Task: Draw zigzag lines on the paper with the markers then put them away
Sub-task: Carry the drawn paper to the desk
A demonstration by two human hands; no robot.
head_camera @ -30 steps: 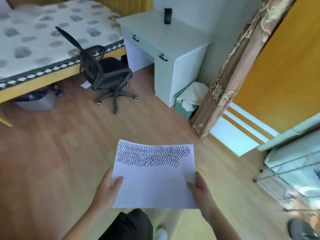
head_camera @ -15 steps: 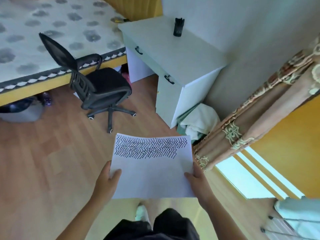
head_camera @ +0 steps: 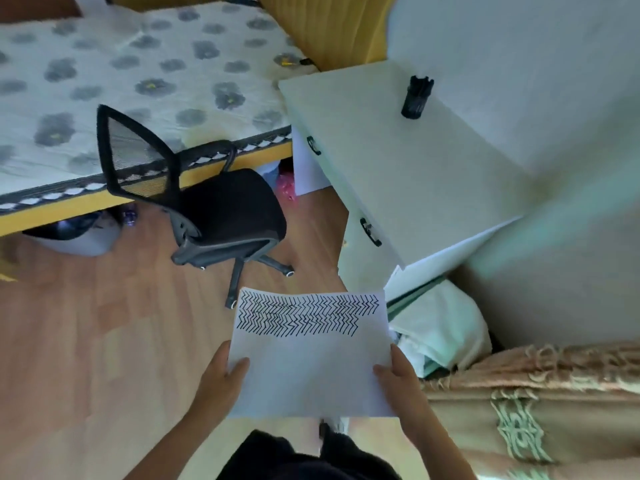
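1. The paper (head_camera: pixel 311 355) hangs in the air in front of the person, over the wood floor (head_camera: pixel 104 341), and rests on nothing. Rows of black zigzags fill its far third; the near two thirds are blank.
2. Its long axis runs left to right between the two hands, and the zigzag band lies along that axis on the edge turned away from the person, toward the desk (head_camera: pixel 398 168).
3. The left hand (head_camera: pixel 221 379) pinches the left edge, thumb on top and fingers under the sheet. The right hand (head_camera: pixel 398 379) pinches the right edge the same way. Both grip the near half, so the drawn end sticks out unsupported.
4. The desk lies ahead and to the right of the sheet, nearer the right hand. A black pen cup (head_camera: pixel 415 98) stands near its far side, well apart from the paper; I cannot tell whether it holds markers.
5. No marker is in either hand. My judgement: the sheet is being carried to the desk, where it must be laid flat before more lines.
6. A chair (head_camera: pixel 214 209) stands ahead and left, beside the bed (head_camera: pixel 138 81).
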